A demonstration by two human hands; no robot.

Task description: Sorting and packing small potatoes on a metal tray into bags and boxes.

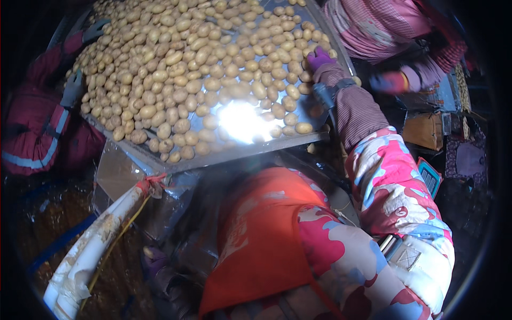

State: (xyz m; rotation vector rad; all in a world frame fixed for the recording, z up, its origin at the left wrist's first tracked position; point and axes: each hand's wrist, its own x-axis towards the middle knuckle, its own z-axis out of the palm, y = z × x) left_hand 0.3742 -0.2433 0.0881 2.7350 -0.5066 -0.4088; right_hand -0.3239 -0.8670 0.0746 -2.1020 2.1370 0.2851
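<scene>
Many potatoes (176,72) lie spread over a metal sorting table (240,150) with a raised rim. My right hand (319,58), in a purple glove, rests among the potatoes at the table's right edge; its fingers point away from me, and whether it grips one cannot be told. Down at the lower left, beside my orange apron (264,240), hangs my left hand (155,258) in a purple glove. It has a small potato (148,252) at its fingertips. Bright glare hides some potatoes near the front rim.
A co-worker's gloved hands (73,90) are at the table's left edge. At the right, another person's gloved hand (390,82) is blurred. A white wrapped pole (96,240) with a red tie slants up to the table's front. A cardboard box (423,130) stands at the right.
</scene>
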